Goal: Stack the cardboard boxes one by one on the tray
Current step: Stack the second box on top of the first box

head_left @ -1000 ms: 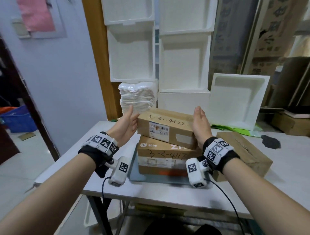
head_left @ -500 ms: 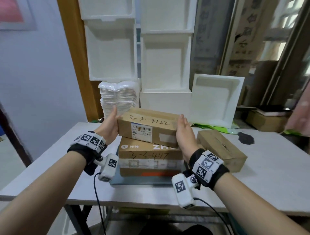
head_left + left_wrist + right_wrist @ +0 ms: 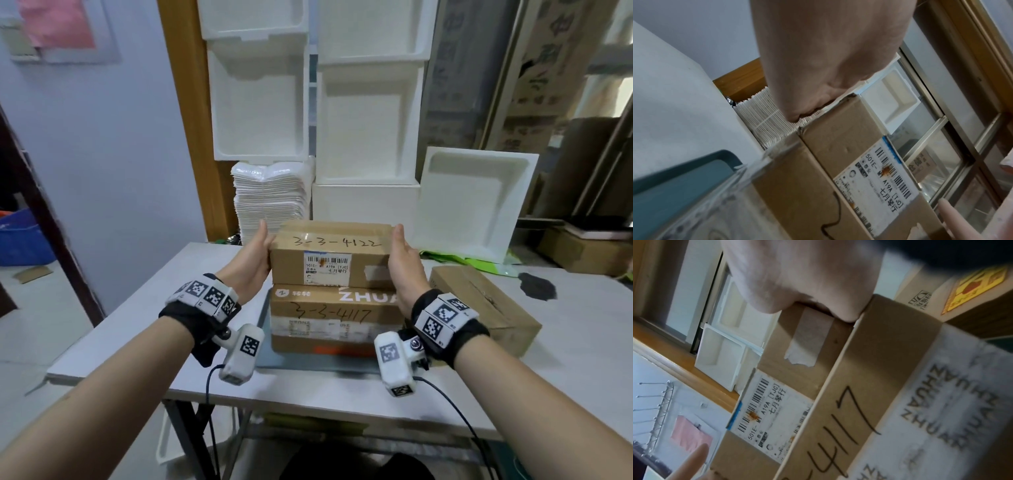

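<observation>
A cardboard box marked 3-3-4122 (image 3: 330, 255) lies squarely on a larger box marked 3-3-4117 (image 3: 337, 318), which stands on the grey-blue tray (image 3: 263, 346). My left hand (image 3: 255, 258) presses flat against the top box's left end, fingers straight. At the right end my right hand (image 3: 402, 260) presses flat in the same way. The left wrist view shows the top box (image 3: 840, 138), the lower box (image 3: 797, 186) and the tray's corner (image 3: 694, 170). Both boxes, the upper (image 3: 797, 361) and the lower (image 3: 879, 378), fill the right wrist view. A third box (image 3: 479, 305) lies on the table to the right.
The white table (image 3: 144, 325) carries the tray near its front edge. White foam trays (image 3: 370, 120) and a pile of white plastic lids (image 3: 270, 195) stand behind the boxes. A dark patch (image 3: 536, 286) marks the table at the far right.
The top box has been turned from its skewed angle and lowered until it sits aligned on the lower box. Both hands stayed flat on its ends.
</observation>
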A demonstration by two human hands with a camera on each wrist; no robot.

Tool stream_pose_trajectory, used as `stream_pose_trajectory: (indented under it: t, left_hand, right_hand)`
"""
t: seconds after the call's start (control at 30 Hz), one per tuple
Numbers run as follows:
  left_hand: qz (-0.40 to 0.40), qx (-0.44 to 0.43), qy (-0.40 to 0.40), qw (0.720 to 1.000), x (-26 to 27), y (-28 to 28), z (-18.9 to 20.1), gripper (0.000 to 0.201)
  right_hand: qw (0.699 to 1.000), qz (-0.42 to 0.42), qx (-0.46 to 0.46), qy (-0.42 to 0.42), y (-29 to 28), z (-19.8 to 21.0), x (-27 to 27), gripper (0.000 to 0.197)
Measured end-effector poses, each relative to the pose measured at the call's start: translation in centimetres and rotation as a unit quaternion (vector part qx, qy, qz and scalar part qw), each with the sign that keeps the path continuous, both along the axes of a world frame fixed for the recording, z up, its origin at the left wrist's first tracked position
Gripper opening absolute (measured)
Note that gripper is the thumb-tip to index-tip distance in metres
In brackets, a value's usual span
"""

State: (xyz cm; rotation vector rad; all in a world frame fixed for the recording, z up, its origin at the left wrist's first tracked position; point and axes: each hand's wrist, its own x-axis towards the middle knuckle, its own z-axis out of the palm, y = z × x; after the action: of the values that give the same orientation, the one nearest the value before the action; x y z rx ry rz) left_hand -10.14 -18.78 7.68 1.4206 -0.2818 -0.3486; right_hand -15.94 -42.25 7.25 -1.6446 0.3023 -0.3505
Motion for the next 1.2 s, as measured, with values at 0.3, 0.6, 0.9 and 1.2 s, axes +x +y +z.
stream_pose_trajectory:
  t: [0.3,0.6,0.9,1.2]
  left_hand:
    - [0.032,-0.030,0.039,0.998,-0.2,-1.6,-0.6,0.066]
    - [0.040,-0.012,0.056,0.998,-0.3,-1.7,-1.0,0.068]
    - [0.049,0.005,0.045,0.998,-0.8,-1.6,-1.5,0.060]
    - [0.071,0.033,-0.002,0.997,-1.1,-1.0,0.5,0.073]
  right_hand:
    - [0.998,0.015,-0.069,-0.002,-0.7,-0.6,-1.5,0.064]
    - [0.996,-0.003,-0.083,0.015,-0.6,-0.7,-1.4,0.065]
    - [0.996,-0.008,-0.087,0.021,-0.3,-0.5,-1.7,0.068]
    - [0.997,0.005,-0.059,0.042,-0.9,0.9,-2.2,0.077]
